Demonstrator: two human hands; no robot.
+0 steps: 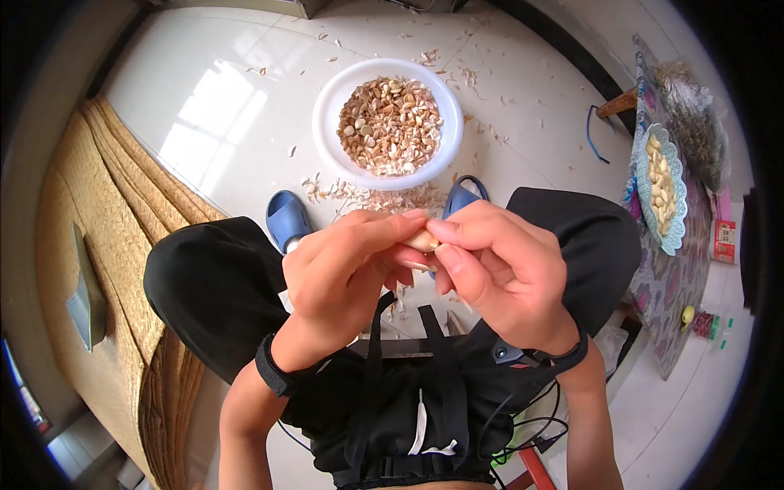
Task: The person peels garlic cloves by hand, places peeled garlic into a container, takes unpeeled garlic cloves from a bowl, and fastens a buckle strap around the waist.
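Observation:
Between my two hands, above my lap, is a pale garlic clove. My left hand pinches it between thumb and fingers from the left. From the right, my right hand has its thumb and forefinger pressed at the clove's end. The fingers partly cover the clove. On the floor beyond my hands stands a white plastic basin filled with brownish, unpeeled garlic cloves. A light-blue scalloped dish at the right holds pale, peeled cloves.
Papery garlic skins litter the tiled floor around the basin. Blue slippers are on my feet. Folded woven mats lie at the left. The dish rests on a patterned cloth. Black cables hang beside a red stool leg.

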